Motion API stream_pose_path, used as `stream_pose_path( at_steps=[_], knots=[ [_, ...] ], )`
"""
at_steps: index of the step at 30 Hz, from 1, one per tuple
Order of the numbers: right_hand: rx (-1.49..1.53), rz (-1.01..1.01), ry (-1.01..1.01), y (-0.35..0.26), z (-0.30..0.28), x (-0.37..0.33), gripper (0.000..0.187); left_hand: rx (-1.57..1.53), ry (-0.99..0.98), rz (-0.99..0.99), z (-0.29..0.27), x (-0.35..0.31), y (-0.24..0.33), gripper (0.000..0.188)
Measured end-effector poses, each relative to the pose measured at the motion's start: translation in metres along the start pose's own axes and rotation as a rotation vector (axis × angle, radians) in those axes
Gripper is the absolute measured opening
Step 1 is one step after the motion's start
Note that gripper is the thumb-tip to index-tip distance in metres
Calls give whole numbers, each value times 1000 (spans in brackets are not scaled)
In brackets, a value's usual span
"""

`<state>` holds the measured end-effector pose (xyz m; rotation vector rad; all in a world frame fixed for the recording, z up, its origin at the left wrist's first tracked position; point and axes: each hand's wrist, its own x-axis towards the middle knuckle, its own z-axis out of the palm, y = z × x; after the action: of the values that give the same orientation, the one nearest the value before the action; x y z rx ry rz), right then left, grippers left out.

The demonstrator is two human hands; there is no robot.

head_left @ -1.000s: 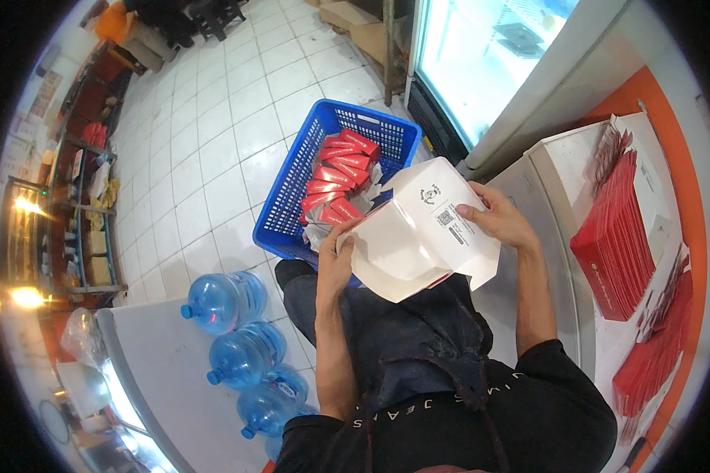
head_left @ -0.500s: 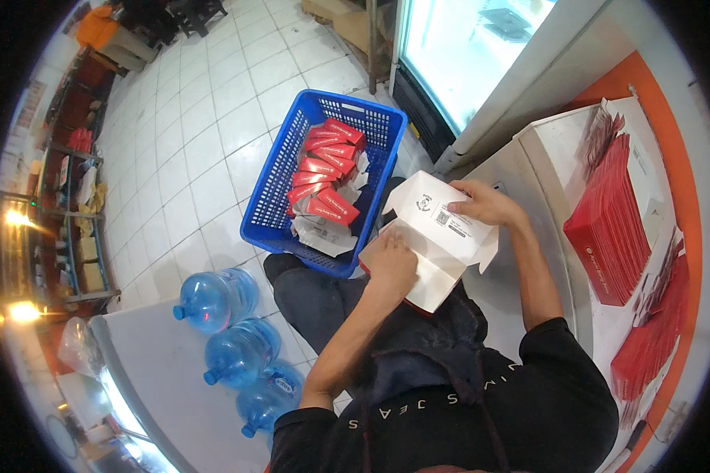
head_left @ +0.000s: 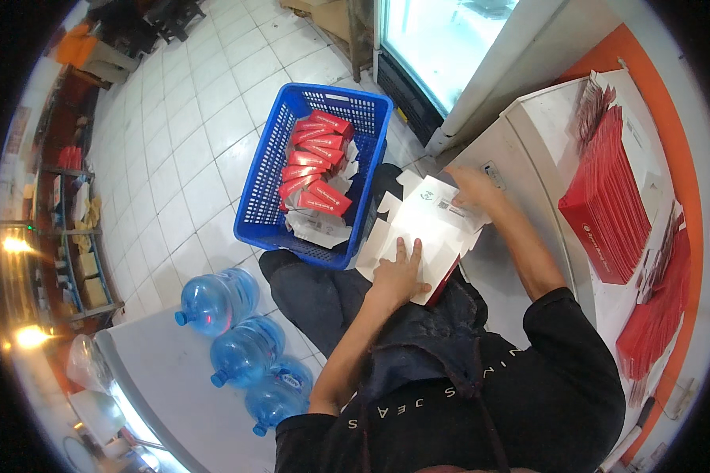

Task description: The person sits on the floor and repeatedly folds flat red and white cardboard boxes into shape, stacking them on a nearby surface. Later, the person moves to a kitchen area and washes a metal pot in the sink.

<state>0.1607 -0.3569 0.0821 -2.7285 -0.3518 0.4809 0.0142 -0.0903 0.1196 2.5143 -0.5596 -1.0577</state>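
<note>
A part-folded cardboard food box (head_left: 420,225), white inside with a red outer side showing at its lower edge, rests over my lap. My left hand (head_left: 401,277) lies on its white inner panel with fingers spread. At the box's far right edge, my right hand (head_left: 477,191) grips the printed flap between thumb and fingers; some fingertips are hard to make out. Just beyond my knees stands a blue plastic basket (head_left: 248,206) holding several red folded boxes (head_left: 323,197).
At the right, stacks of flat red cardboard blanks (head_left: 607,197) stand on a white surface. Several blue water bottles (head_left: 217,303) lie at the left beside a pale chest (head_left: 162,363). A lit glass-door fridge (head_left: 442,47) is beyond the basket on the tiled floor (head_left: 205,126).
The box's raised panels now lie flatter and more spread. My left hand has opened from a curled grip onto the panel. My right hand has moved to the flap's outer edge.
</note>
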Motion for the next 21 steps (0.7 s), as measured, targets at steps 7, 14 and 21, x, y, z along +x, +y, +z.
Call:
stream_pose_path(
  at_steps=[7, 14, 21],
  knots=[
    [90, -217, 239, -129, -51, -91, 39, 97, 71, 36, -21, -17, 5, 103],
    [-49, -112, 118, -125, -31, -153, 49, 95, 92, 74, -37, 3, -8, 78],
    [920, 432, 516, -92, 34, -139, 67, 49, 148, 46, -44, -6, -8, 70]
  ],
)
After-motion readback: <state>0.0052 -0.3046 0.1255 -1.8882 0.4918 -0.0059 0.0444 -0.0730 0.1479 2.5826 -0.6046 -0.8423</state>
